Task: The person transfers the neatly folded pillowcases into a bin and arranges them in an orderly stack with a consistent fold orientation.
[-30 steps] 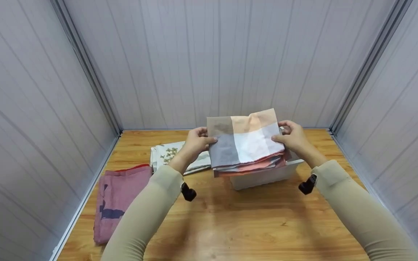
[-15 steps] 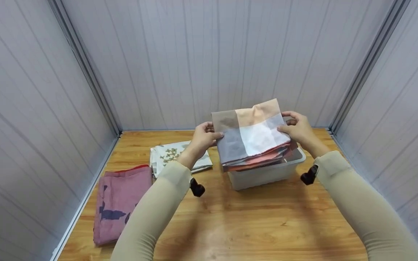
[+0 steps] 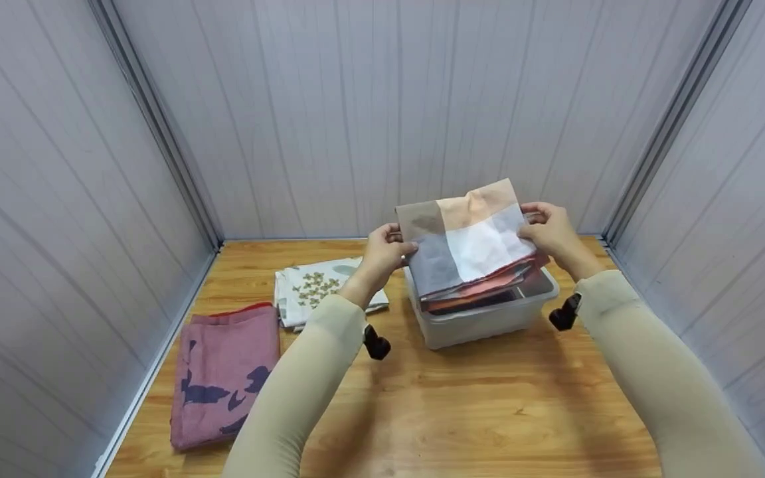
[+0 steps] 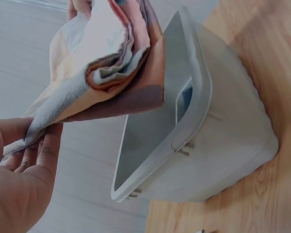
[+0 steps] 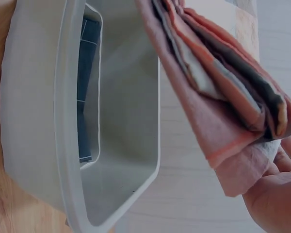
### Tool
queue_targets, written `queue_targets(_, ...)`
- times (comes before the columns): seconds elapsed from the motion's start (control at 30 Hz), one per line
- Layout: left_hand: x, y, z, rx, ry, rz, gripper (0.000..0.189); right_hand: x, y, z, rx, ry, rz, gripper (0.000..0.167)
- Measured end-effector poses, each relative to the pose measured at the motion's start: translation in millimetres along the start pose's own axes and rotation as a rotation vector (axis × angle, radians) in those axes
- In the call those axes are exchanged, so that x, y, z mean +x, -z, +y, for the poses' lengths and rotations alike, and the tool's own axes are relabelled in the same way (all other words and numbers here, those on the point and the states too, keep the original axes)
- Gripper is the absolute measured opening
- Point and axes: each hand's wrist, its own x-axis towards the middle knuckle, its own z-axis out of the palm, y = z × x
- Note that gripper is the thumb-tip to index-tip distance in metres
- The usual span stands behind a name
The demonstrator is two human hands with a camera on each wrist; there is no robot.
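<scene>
Two hands hold a folded checked cloth (image 3: 472, 242) over a pale plastic bin (image 3: 489, 325), which stands on the wooden bench (image 3: 455, 425) near its back edge, right of the middle. The left hand (image 3: 382, 257) pinches the cloth's left side, its thumb laid on the front and its fingers bent behind, closed to the thickness of the fabric. The right hand (image 3: 553, 234) pinches the opposite side in the same way, thumb in front. The cloth is tilted, its upper edge towards the back wall (image 3: 396, 119), and its stacked orange, grey and pink folds hang towards the bin's opening; whether a fold touches the rim is hard to tell. Inside the bin, a dark blue piece with pale lines (image 5: 87, 87) lies at the bottom. A white cloth with a yellowish print (image 3: 316, 287) lies near the bench's back edge, left of the bin, and a folded pink cloth (image 3: 226, 372) with dark patches lies along the left edge.
</scene>
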Motion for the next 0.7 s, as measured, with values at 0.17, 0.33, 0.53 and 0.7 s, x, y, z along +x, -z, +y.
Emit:
queue_targets(0.17,-0.8,-3.9,-5.1,0.023,-0.004,0.003,0.042,-0.5,-3,6,-0.033,0.000,0.034,0.051)
queue_targets(0.33,1.7,-6.0,-14.9,0.021,0.000,0.019,0.043,-3.2,-8,15,-0.056,-0.020,0.051,0.048)
queue_targets(0.53,3.3,-12.4,-22.8,0.013,0.007,0.034,0.045,-5.6,-10,27,-0.037,-0.046,0.040,0.046)
queue_targets(0.7,4.8,-17.4,-28.5,0.043,0.006,0.058,0.043,-6.0,-11,33,-0.043,-0.055,0.049,0.046)
